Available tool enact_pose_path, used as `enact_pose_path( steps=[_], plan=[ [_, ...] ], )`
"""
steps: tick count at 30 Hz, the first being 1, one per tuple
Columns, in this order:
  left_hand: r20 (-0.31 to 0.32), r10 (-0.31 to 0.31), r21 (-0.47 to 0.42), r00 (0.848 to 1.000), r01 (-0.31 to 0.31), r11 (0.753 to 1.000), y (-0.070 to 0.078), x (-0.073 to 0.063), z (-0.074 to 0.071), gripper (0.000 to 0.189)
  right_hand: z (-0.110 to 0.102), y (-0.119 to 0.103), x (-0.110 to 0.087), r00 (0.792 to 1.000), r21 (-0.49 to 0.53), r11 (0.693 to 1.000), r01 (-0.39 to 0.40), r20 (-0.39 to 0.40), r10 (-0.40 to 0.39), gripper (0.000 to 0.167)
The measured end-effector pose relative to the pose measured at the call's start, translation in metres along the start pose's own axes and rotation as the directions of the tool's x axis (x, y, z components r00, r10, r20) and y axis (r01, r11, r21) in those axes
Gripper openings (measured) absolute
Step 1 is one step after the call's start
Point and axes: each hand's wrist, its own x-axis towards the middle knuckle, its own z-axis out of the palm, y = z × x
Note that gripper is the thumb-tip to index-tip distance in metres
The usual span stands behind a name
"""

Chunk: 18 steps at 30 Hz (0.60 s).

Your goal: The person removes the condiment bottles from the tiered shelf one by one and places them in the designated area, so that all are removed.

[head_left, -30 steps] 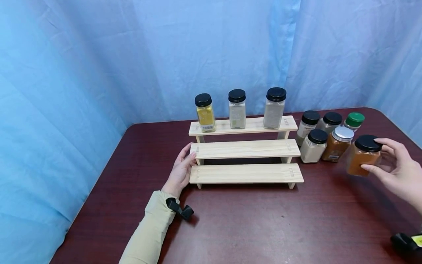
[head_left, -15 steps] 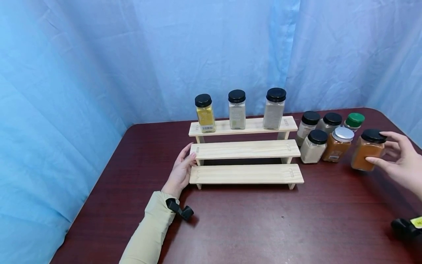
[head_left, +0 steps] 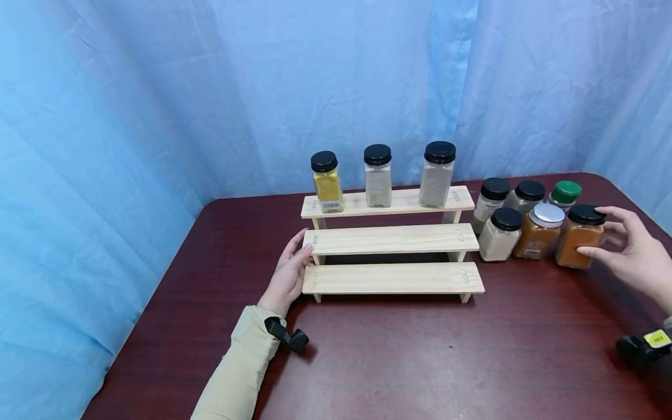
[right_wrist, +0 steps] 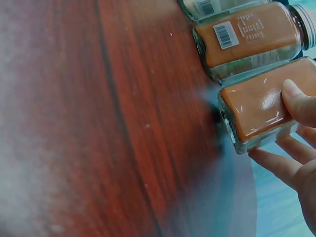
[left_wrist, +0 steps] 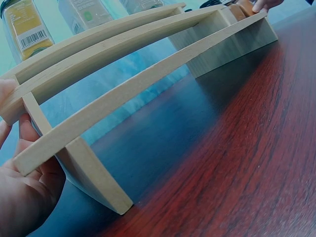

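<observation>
At the right of the head view my right hand point(head_left: 629, 252) holds a black-lidded spice jar point(head_left: 580, 240) of orange-brown powder, thumb on its front and fingers round the far side. The jar stands upright, right beside a silver-lidded jar point(head_left: 538, 233) of similar powder. In the right wrist view the thumb lies across the held jar point(right_wrist: 269, 101). My left hand point(head_left: 287, 271) grips the left end of a three-tier wooden rack point(head_left: 394, 279); in the left wrist view its fingers point(left_wrist: 29, 129) curl about the boards near the side support.
On the rack's top tier stand a yellow jar point(head_left: 328, 185), a pale jar point(head_left: 378, 181) and a greyish jar point(head_left: 437, 179). Right of the rack are a cream-coloured jar point(head_left: 499, 238), a green-lidded jar point(head_left: 564, 192) and other jars. A blue curtain point(head_left: 336, 87) hangs behind the table point(head_left: 399, 361).
My right hand has carried the orange-brown jar back, then left, so that it now stands close beside the silver-lidded jar. The left hand keeps its place on the rack.
</observation>
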Motion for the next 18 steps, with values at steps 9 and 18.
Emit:
enact_pose_path(
  steps=[9,18],
  plan=[
    [-0.005,-0.001,-0.008,1.0,0.001,1.0,0.001,0.0,0.001,0.055,-0.009,-0.005,0.001,0.994,0.057,0.992,0.11,0.002,-0.11,0.075],
    [0.005,0.003,-0.007,1.0,-0.003,1.0,0.001,0.0,0.0,0.055,-0.007,0.007,0.008,0.994,-0.046,0.994,0.104,-0.021,-0.105,0.082]
  ],
)
